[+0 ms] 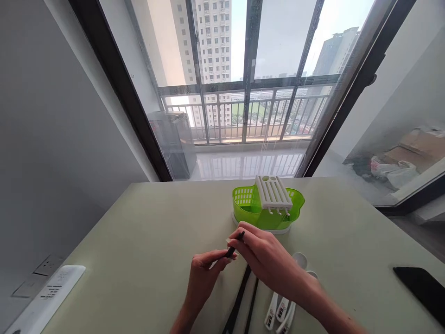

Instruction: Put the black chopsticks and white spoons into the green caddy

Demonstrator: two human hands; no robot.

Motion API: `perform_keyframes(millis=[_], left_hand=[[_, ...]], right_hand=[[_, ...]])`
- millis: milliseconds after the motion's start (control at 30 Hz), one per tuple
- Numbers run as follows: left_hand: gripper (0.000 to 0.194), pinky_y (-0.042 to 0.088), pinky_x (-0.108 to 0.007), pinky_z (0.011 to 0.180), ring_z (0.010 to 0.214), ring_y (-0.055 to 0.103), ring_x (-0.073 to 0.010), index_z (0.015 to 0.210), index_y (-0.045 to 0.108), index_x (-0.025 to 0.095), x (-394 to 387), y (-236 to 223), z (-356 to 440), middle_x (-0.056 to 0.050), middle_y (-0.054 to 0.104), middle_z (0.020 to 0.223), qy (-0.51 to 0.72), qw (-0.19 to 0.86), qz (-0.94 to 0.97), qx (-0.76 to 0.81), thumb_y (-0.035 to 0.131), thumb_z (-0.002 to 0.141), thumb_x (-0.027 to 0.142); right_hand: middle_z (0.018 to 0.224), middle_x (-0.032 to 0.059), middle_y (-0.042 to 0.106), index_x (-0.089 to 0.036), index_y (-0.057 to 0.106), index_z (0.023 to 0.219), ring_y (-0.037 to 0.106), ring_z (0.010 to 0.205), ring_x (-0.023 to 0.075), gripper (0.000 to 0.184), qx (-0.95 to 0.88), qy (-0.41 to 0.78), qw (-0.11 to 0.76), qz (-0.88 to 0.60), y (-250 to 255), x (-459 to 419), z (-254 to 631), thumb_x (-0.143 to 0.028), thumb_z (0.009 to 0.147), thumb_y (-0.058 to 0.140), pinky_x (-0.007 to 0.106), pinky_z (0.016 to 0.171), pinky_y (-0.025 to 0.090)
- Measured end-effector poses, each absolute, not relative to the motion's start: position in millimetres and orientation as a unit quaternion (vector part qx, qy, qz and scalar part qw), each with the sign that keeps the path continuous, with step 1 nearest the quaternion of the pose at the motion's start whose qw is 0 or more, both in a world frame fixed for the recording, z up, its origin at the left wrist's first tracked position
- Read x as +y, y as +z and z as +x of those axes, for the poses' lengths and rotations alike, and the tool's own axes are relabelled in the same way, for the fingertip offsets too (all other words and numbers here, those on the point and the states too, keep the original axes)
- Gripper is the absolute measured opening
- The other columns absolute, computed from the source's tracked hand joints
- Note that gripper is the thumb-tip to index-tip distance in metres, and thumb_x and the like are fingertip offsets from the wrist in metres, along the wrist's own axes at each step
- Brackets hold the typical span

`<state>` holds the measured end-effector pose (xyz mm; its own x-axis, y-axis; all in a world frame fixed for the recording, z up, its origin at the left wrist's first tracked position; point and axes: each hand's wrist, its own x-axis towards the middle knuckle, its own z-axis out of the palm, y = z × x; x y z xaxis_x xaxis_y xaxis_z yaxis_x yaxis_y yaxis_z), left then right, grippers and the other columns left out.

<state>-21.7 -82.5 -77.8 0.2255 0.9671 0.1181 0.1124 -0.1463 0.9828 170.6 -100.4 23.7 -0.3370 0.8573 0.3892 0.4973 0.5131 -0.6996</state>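
Both my hands meet in front of the green basket, pinching a short visible stretch of a black stick that looks like a chopstick. My left hand grips its lower end between thumb and fingers. The upper end is in the fingertips of my right hand. Beneath them, black chopsticks lie lengthwise on the table, partly covered by the right hand. White spoons with dark markings on their handles rest under my right forearm, which hides their middles.
A green utensil basket with a white slotted, hooked rack stands near the table's far side. A white power strip lies at the left edge, a black phone-like slab at the right. Glass doors rise beyond the table.
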Motion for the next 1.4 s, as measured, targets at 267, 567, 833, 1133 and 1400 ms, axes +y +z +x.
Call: perform_keyframes(millis=[267,567,833,1133,1400], left_hand=[[0.018,0.062,-0.028,0.079,0.081,0.078,-0.0225,0.094,0.085,0.025,-81,-77,-25,-0.001,0.082,0.088,0.449,0.499,0.593,0.446,0.078,0.082,0.037],[0.017,0.060,-0.028,0.083,0.082,0.076,-0.0217,0.094,0.085,0.026,-77,-69,-28,0.000,0.082,0.088,0.403,0.475,0.637,0.453,0.074,0.085,0.036],[0.020,0.059,-0.029,0.080,0.081,0.074,-0.0230,0.087,0.085,0.021,-79,-62,-25,-0.001,0.081,0.080,0.384,0.501,0.640,0.439,0.072,0.086,0.036],[0.028,0.059,-0.030,0.074,0.075,0.070,-0.0226,0.075,0.083,0.019,-77,-65,-27,-0.001,0.077,0.069,0.364,0.476,0.680,0.422,0.070,0.088,0.041],[0.027,0.060,-0.032,0.083,0.085,0.075,-0.0244,0.096,0.085,0.020,-75,-70,-29,-0.003,0.082,0.086,0.350,0.492,0.674,0.425,0.072,0.088,0.042]], right_hand=[[0.091,0.0020,0.063,-0.021,0.058,0.089,0.058,0.075,0.0145,0.024,-0.785,0.243,0.369,-0.434,19,-90,164,-0.027,0.107,0.044,0.026,0.070,0.043],[0.088,0.0015,0.061,-0.021,0.057,0.088,0.056,0.072,0.0141,0.025,-0.806,0.219,0.350,-0.425,24,-84,162,-0.029,0.108,0.044,0.025,0.068,0.041],[0.085,0.0005,0.057,-0.021,0.053,0.082,0.053,0.068,0.0136,0.027,-0.815,0.208,0.327,-0.431,30,-86,160,-0.027,0.108,0.044,0.025,0.065,0.040],[0.085,0.0010,0.057,-0.022,0.053,0.083,0.054,0.069,0.0141,0.026,-0.800,0.228,0.355,-0.426,26,-88,164,-0.026,0.107,0.044,0.026,0.065,0.042],[0.086,0.0000,0.063,-0.023,0.056,0.092,0.059,0.070,0.0140,0.015,-0.778,0.206,0.398,-0.440,36,-91,168,-0.026,0.105,0.050,0.026,0.066,0.043]])
